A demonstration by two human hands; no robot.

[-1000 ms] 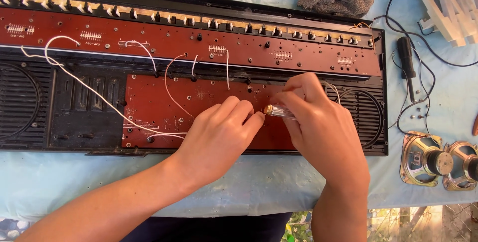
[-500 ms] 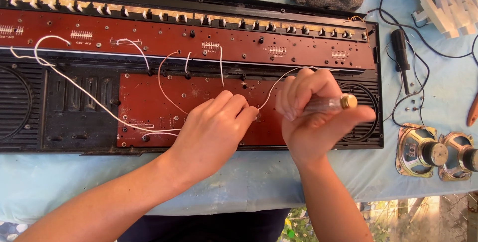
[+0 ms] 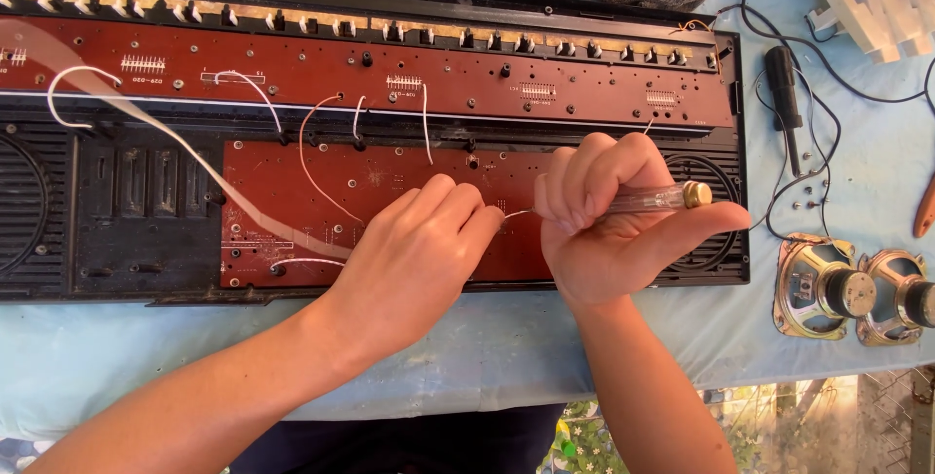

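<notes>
The right hand (image 3: 609,226) is clamping its curled fingers around a clear-handled screwdriver with a brass end cap (image 3: 657,199), lying near level, cap pointing toward 3 o'clock. The left hand (image 3: 424,250) is resting loosely curled, fingertips pressing on the glossy red-brown circuit board (image 3: 292,191) inside the long black plastic keyboard casing (image 3: 146,201). Two round metal speakers (image 3: 857,289) are lying on the pale blue table (image 3: 877,172) at 3 o'clock.
</notes>
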